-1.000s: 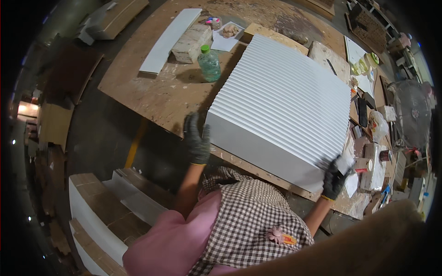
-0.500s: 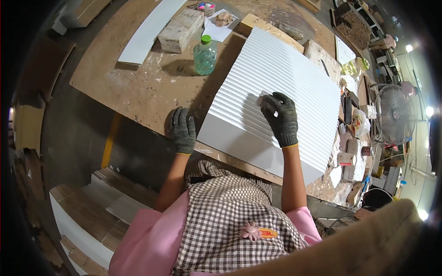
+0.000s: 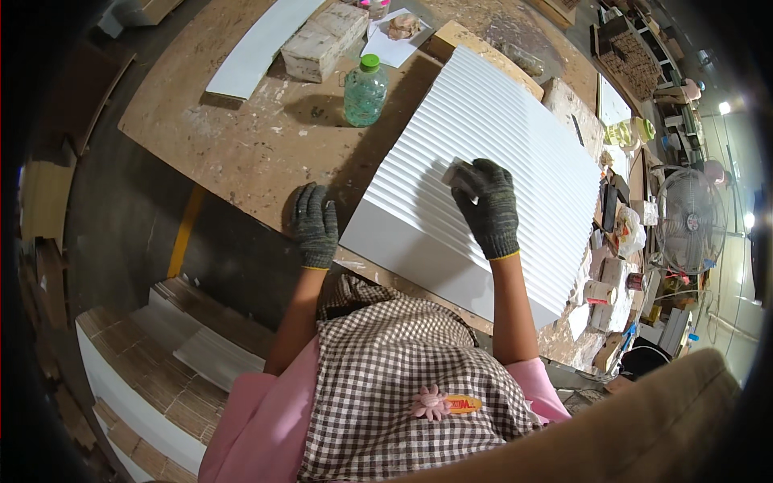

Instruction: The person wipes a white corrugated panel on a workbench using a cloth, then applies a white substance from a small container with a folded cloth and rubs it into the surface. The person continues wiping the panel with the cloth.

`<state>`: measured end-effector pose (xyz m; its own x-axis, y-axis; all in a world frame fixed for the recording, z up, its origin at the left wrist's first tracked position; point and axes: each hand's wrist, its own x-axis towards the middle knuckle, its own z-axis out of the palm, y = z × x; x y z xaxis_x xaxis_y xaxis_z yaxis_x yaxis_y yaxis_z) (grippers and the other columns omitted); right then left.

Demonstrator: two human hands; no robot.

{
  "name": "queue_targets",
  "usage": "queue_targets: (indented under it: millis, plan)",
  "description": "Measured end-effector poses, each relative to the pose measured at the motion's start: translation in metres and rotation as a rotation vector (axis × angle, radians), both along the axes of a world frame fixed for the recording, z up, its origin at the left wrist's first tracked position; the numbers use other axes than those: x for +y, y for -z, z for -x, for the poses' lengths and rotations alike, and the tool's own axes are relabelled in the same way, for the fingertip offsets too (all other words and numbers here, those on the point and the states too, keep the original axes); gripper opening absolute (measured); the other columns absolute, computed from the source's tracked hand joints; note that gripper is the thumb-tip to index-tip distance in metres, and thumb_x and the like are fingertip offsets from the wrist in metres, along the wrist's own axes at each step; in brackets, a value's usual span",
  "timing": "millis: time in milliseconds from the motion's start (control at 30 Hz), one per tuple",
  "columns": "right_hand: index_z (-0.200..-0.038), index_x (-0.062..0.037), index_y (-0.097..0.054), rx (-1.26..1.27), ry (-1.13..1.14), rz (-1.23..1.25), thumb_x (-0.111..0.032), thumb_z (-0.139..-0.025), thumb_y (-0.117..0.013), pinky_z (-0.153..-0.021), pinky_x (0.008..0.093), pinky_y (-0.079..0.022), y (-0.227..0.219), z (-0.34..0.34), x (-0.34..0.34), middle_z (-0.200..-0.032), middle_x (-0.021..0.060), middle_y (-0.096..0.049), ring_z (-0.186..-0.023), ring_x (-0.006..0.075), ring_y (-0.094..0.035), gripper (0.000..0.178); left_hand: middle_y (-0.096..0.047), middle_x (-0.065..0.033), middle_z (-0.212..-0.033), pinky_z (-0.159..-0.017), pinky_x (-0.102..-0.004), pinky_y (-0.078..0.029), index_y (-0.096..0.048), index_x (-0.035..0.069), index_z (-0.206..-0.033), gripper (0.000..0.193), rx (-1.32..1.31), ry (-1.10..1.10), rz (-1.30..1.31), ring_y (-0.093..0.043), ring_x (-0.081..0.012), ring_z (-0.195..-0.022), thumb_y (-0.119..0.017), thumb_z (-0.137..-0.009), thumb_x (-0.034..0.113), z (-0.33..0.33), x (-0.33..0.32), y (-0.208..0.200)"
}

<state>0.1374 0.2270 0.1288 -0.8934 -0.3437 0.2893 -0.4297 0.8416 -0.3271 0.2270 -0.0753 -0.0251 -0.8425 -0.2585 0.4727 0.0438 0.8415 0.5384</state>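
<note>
A white panel (image 3: 427,250) with a ribbed face and a smooth strip along its near side lies slanted on the worktable. My right hand (image 3: 489,211), in a dark grey knit glove, is over the ribs, its fingers closed round a small grey-white block (image 3: 456,170). The block is at the ribs; whether it presses on them I cannot tell. Left of the panel, my gloved left hand (image 3: 314,227) rests on the table's near edge. Its fingers are stretched out and hold nothing.
Beyond my left hand stands a green-capped clear bottle (image 3: 365,95). Farther back are a pale block (image 3: 324,44) and a long white strip (image 3: 259,50). A fan (image 3: 690,216) stands at the right, past cluttered cups and bags. Stacked boards (image 3: 149,354) are at lower left.
The view has turned slightly. My right hand, still gripping the small block, has shifted a little left over the ribs. My left hand stays at the table edge.
</note>
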Motion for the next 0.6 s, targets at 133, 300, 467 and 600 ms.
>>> queue_targets:
  millis: [133,300,467,600]
  plan:
    - [-0.116,-0.0142,-0.072,-0.025,-0.024,0.003,-0.014,-0.077,-0.078,-0.096,0.046,-0.049,0.005,0.005,-0.008,-0.12,0.0174,-0.063,-0.112,0.0372,-0.057,0.039,-0.061,-0.0175,-0.128,-0.109,-0.0468,-0.04,-0.063,0.001,-0.122,0.03,-0.019,-0.003,0.003,-0.053,-0.0354,-0.124,-0.06,-0.095,0.015,0.001,0.002,-0.001]
    - [-0.115,-0.0142,-0.071,0.005,-0.016,-0.046,-0.015,-0.077,-0.076,-0.095,0.0456,-0.049,0.0,0.005,-0.002,-0.119,0.0153,-0.063,-0.109,0.0367,-0.058,0.038,-0.061,-0.0176,-0.128,-0.109,-0.0469,-0.04,-0.063,0.001,-0.122,0.03,-0.024,-0.018,0.017,-0.053,-0.0357,-0.124,-0.06,-0.096,0.015,-0.002,0.001,-0.003]
    - [-0.115,-0.014,-0.071,-0.034,-0.044,-0.074,-0.015,-0.077,-0.077,-0.095,0.0462,-0.049,0.002,0.007,-0.012,-0.118,0.0163,-0.064,-0.108,0.0372,-0.058,0.038,-0.061,-0.0173,-0.128,-0.109,-0.047,-0.04,-0.063,0.002,-0.12,0.028,-0.021,-0.004,-0.017,-0.054,-0.0355,-0.123,-0.059,-0.096,0.016,0.001,0.003,-0.008]
    - [-0.114,-0.0133,-0.07,-0.007,-0.016,-0.108,-0.016,-0.077,-0.075,-0.096,0.0461,-0.049,-0.003,0.002,-0.003,-0.122,0.0148,-0.062,-0.11,0.0358,-0.058,0.038,-0.062,-0.0172,-0.128,-0.108,-0.0468,-0.041,-0.064,0.002,-0.12,0.028,-0.027,-0.024,0.058,-0.055,-0.0353,-0.123,-0.06,-0.096,0.016,-0.003,0.001,-0.011]
